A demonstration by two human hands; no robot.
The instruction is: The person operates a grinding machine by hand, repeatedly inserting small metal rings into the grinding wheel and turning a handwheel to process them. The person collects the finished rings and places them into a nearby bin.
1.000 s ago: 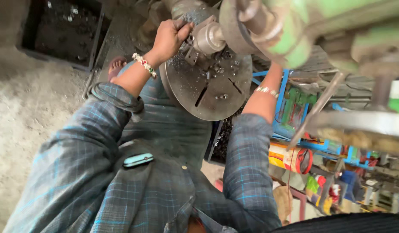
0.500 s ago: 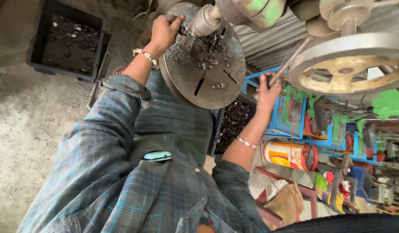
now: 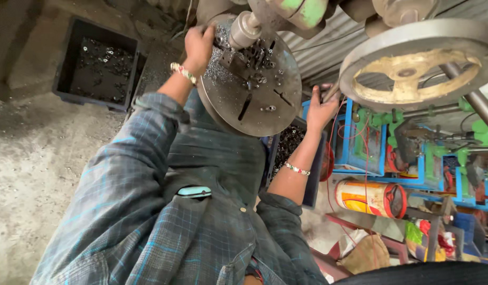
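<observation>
At 10 o'clock, on the grey concrete floor (image 3: pixel 27 174), stands a black rectangular plastic crate (image 3: pixel 99 66) with small metal rings scattered inside. Just right of it, at 12 o'clock, the left hand (image 3: pixel 199 45) rests on the far edge of the round grey steel drill-press table (image 3: pixel 254 100), fingers curled down onto the small dark metal clamp block (image 3: pixel 246 58) beside the silver spindle (image 3: pixel 244 30); what it pinches there cannot be told. Metal chips and 2 slots show on the table, which sits tilted at the centre top. Below it, at 5 o'clock from the table, a second dark bin of small metal parts (image 3: pixel 289 153) sits half hidden. At 2 o'clock from the centre, the right hand (image 3: pixel 320 108) is closed around a thin grey metal lever (image 3: pixel 331 92) under the large grey spoked handwheel (image 3: pixel 423 66). At 4 o'clock lies an orange and yellow cylindrical tin (image 3: pixel 371 198) before blue metal frames (image 3: pixel 360 137).
</observation>
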